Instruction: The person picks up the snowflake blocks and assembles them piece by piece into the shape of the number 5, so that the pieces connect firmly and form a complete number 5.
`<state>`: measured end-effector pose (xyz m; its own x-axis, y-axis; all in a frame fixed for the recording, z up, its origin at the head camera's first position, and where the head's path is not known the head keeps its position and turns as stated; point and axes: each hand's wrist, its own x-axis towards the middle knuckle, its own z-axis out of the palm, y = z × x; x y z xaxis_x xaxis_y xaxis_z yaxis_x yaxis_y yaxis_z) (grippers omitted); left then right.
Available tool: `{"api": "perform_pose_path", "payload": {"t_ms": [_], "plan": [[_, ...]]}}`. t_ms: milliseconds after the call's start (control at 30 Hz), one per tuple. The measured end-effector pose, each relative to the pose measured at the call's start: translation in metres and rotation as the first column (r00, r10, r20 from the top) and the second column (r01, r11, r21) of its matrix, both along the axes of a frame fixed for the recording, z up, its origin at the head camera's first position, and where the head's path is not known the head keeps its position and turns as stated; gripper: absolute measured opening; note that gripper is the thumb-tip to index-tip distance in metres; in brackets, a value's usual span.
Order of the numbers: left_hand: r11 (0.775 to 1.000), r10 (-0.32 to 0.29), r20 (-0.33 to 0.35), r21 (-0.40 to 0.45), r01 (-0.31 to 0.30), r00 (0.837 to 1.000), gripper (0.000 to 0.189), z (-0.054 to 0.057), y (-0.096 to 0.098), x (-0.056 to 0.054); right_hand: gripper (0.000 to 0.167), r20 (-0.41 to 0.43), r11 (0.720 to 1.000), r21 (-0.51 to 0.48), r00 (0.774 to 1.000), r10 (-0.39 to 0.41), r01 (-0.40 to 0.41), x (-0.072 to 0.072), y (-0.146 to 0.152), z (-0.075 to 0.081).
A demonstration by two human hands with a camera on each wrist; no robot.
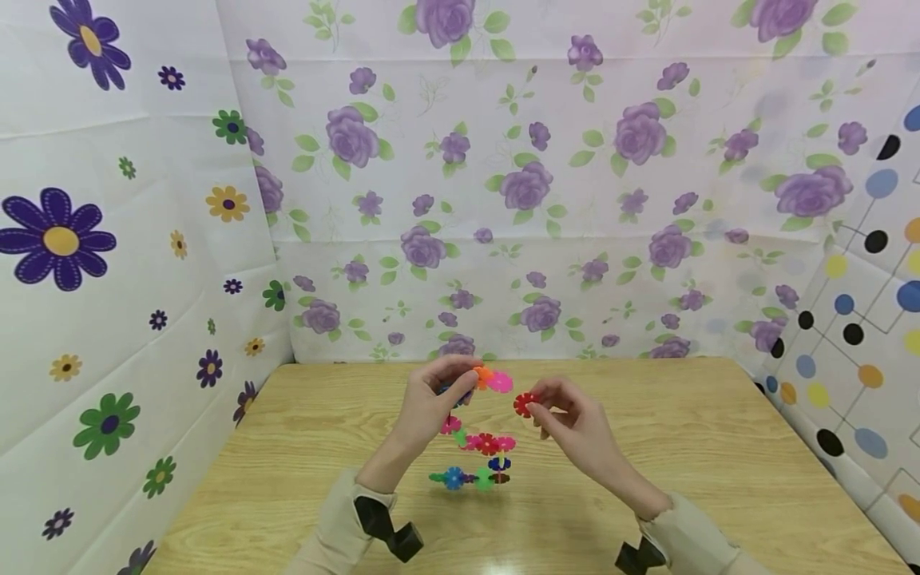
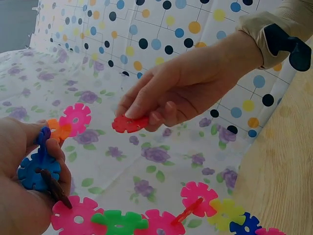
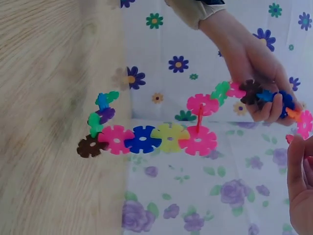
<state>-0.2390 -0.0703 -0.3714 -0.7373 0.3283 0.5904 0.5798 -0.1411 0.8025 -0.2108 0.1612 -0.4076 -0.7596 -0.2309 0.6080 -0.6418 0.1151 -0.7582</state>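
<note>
My left hand [image 1: 430, 398] grips the upper end of a chain of notched plastic snowflake discs. An orange disc [image 1: 483, 377] and a pink disc [image 1: 501, 382] stick out past its fingertips. Blue discs [image 2: 39, 171] lie against the palm, and a brown one [image 3: 251, 92] sits just below them. From there the chain drops through pink, green, yellow and dark blue discs to its lower row, where a light blue disc [image 1: 454, 478] shows. Between thumb and fingers my right hand [image 1: 578, 422] pinches a single red disc [image 1: 524, 405], held apart from the pink end disc at a short gap.
A wood-grain table [image 1: 302, 447] lies below both hands. Behind it hangs a cloth with purple roses [image 1: 528, 188]. Flower-print cloth [image 1: 158, 343] covers the left side and dotted cloth [image 1: 855, 375] the right. Each wrist wears a black strap mount [image 1: 388, 529].
</note>
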Motion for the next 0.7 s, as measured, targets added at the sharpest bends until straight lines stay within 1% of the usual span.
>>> {"api": "perform_pose_path", "payload": {"t_ms": [100,267,367,500,700], "plan": [[1.000,0.013,0.019,-0.008,-0.013,1.000,0.019,0.000,0.000,0.000,0.017,-0.037,1.000,-0.029,0.999,0.006,-0.007,0.003,-0.002,0.004],[1.000,0.016,0.006,-0.024,-0.016,1.000,0.018,0.000,0.000,0.000,0.020,-0.098,0.999,-0.047,0.995,-0.008,0.003,0.005,-0.005,0.011],[1.000,0.007,0.003,-0.029,-0.007,1.000,0.019,0.000,0.000,0.000,0.020,-0.089,0.999,-0.041,0.996,-0.009,0.005,0.006,-0.005,0.013],[0.999,0.000,0.017,-0.035,0.000,1.000,0.020,-0.001,-0.001,0.000,0.018,-0.069,0.999,-0.032,0.998,-0.011,0.009,0.007,-0.006,0.016],[0.999,0.003,0.020,-0.048,-0.002,1.000,0.020,-0.002,-0.001,0.001,0.017,-0.081,0.998,-0.065,0.997,-0.006,0.001,0.009,-0.008,0.017]]}}
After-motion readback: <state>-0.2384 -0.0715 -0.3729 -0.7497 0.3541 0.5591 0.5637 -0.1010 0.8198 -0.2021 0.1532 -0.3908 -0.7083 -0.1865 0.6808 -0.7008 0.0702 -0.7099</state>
